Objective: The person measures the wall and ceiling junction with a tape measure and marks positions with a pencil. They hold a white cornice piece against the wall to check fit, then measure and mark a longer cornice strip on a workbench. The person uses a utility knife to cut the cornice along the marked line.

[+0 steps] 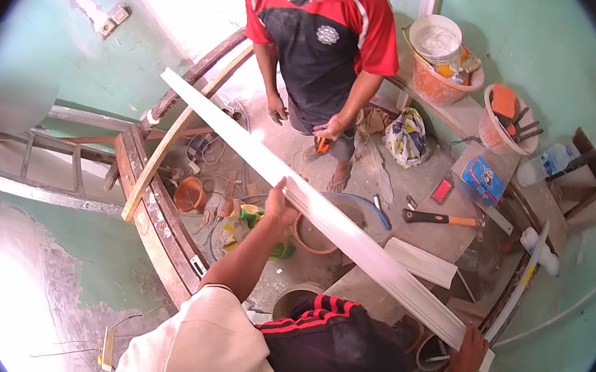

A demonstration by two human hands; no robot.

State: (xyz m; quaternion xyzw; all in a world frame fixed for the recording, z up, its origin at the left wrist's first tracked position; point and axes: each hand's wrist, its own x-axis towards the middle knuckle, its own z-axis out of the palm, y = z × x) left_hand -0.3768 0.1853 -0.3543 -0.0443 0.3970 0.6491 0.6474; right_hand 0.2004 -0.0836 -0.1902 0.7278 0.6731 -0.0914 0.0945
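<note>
A long white cornice moulding (351, 234) slants across the view from the far left to the near right. My left hand (280, 204) grips it near its middle, at its near edge. Close to the near right end, my right hand (469, 351) is closed around the same moulding. Its far end reaches over a wooden beam. Below it, on a board, lies a short white piece of cornice (421, 263). Parts of my fingers are hidden by the moulding.
A co-worker (319, 57) stands opposite, holding a small orange tool (322, 145). A hammer (443, 219) lies at the right. Buckets (443, 81) stand on a plank at the back right. Wooden beams (155, 193) and a ladder (31, 165) are at the left.
</note>
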